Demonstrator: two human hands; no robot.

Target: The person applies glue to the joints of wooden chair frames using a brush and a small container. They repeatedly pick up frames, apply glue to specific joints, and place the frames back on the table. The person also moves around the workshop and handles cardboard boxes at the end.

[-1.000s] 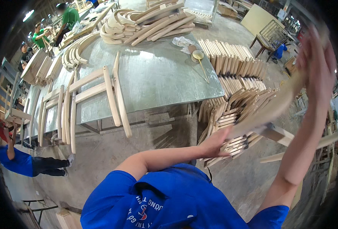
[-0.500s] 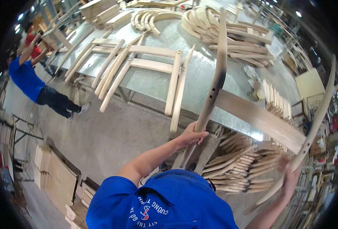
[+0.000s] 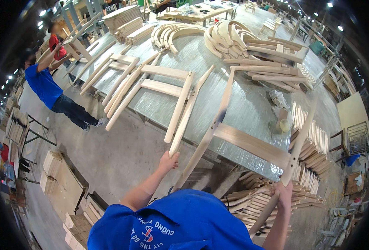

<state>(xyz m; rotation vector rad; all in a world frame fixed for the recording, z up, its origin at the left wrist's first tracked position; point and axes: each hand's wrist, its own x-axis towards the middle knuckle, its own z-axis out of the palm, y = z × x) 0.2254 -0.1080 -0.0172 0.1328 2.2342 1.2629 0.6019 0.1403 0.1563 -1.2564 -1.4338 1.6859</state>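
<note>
My right hand (image 3: 282, 195) grips the right leg of a pale wooden chair frame (image 3: 251, 143), two curved legs joined by a wide crossrail. This frame tilts, with the far end of its left leg against the metal-topped table (image 3: 151, 102). At the table's near edge, my left hand (image 3: 168, 162) is closed round the lower end of a leg of another chair frame (image 3: 181, 121), which overhangs that edge. More joined frames (image 3: 124, 89) lie to its left, also jutting over the edge.
Curved wooden parts (image 3: 230, 39) and loose legs (image 3: 272, 66) are stacked at the back. Below the table's right side lie piled wooden pieces (image 3: 251, 193). A person in blue (image 3: 47, 89) works at the left end. A stack of boards (image 3: 61, 175) stands at lower left.
The held frame has come down and left, its far end now at the tabletop. My left hand has let go of it and moved left onto the leg of the neighbouring frame.
</note>
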